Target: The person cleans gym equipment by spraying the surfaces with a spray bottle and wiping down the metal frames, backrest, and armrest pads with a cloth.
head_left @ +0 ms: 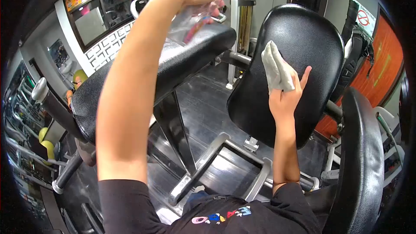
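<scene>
My left hand (212,5) is raised at the top of the head view, its fingers wrapped round a clear spray bottle (184,26) with pink marks and a purple and white top. The bottle is tilted, blurred and partly behind my forearm, above a long black padded bench (190,50). In my right hand (288,93) is a folded pale grey cloth (274,67), gripped with the little finger held out to the side. That hand is in front of a black padded backrest (303,30); I cannot tell whether the cloth touches it.
A metal floor frame (208,156) and the bench's support post (175,130) stand below. Another black pad (362,151) rises close on my right. A handle (40,90) sticks out at the left. Other gym machines and an orange wooden panel (383,69) line the sides.
</scene>
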Demonstrator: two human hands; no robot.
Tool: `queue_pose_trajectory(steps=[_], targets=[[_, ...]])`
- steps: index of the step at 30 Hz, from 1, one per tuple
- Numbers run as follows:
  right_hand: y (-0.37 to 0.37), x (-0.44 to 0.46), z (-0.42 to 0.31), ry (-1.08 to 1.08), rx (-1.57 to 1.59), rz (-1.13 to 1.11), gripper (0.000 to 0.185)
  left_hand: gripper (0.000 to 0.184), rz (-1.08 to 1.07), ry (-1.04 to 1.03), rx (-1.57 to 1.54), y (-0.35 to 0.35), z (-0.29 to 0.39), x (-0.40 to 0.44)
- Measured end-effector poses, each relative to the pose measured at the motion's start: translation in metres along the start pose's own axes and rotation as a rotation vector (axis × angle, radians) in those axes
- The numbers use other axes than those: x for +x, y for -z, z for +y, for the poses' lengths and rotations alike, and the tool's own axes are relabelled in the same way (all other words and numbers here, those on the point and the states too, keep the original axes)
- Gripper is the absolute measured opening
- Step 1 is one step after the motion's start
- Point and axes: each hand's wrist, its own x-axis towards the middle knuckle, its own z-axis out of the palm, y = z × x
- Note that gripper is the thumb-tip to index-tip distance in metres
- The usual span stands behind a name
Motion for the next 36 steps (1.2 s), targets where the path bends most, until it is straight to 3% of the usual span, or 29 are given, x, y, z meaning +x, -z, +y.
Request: queue_pose_trajectory(steps=[2, 4, 6, 8, 11, 18, 22, 33, 36], targets=[[0.002, -0.003, 0.003, 0.019, 0.032, -0.015, 0.031, 0.072, -0.16, 0.095, 0.566, 0.011, 0.012, 0.007], [0.003, -0.003, 0.0, 0.02, 0.043, -0.003, 0.031, 0.075, -0.159, 0.179, 0.483, 0.014, 0.003, 0.011], [0.003, -0.003, 0.0, 0.03, 0.05, 0.012, 0.03, 0.07, -0.095, 0.12, 0.324, 0.022, -0.008, 0.006], [0.002, -0.006, 0.001, 0.029, 0.031, 0.009, 0.031, 0.077, -0.137, 0.077, 0.317, 0.032, -0.015, 0.001], [0.001, -0.006, -0.001, 0.031, 0.027, 0.017, 0.03, 0.077, -0.158, 0.232, 0.253, 0.043, -0.039, 0.01], [0.002, -0.007, 0.001, 0.041, 0.08, 0.055, 0.028, 0.068, -0.105, 0.363, 0.193, 0.045, -0.06, 0.007], [0.003, -0.007, 0.001, 0.047, 0.083, 0.064, 0.028, 0.064, -0.133, 0.285, 0.107, 0.037, -0.059, 0.007], [0.005, -0.008, 0.002, 0.053, 0.108, 0.068, 0.029, 0.059, -0.167, 0.338, 0.012, 0.04, -0.05, -0.009], [0.005, -0.008, 0.003, 0.071, 0.101, 0.069, 0.028, 0.061, -0.054, 0.296, 0.093, 0.045, -0.039, -0.03]])
